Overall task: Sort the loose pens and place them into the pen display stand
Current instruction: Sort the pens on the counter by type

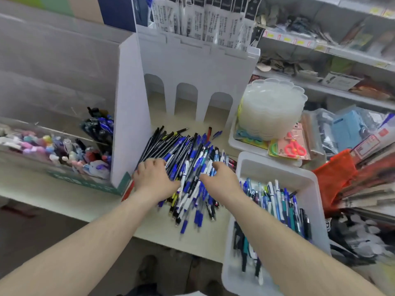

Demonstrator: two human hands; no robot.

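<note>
We rest both hands, left (154, 178) and right (220, 180), fingers spread, on the heap of blue, black and white plastic pens (188, 159) before the white arched display stand (192, 86), probably to gather them.

Bright even indoor light, soft shadows, motion blur, wide-angle edge distortion

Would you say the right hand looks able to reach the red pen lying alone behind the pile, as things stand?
Probably yes. The right hand rests on the pen pile, and the red pen lies on open counter just beyond, with only pens between them.
</note>
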